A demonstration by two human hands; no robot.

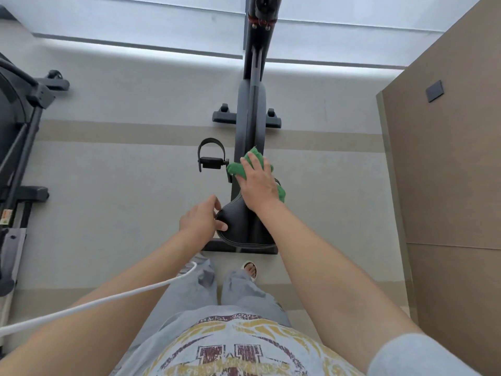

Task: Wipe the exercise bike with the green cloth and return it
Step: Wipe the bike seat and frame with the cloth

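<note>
The exercise bike stands straight ahead, a dark grey frame running away from me with a black saddle nearest. My right hand lies flat on the green cloth, pressing it onto the frame just beyond the saddle's nose. The cloth bunches out to the left and right of the hand. My left hand grips the saddle's left side with thumb and fingers. A black pedal with a strap sticks out to the left of the frame.
Another black exercise machine fills the left edge. A brown wall panel rises on the right. A white cable crosses over my left forearm. My legs and one sandalled foot stand right behind the bike's rear base bar.
</note>
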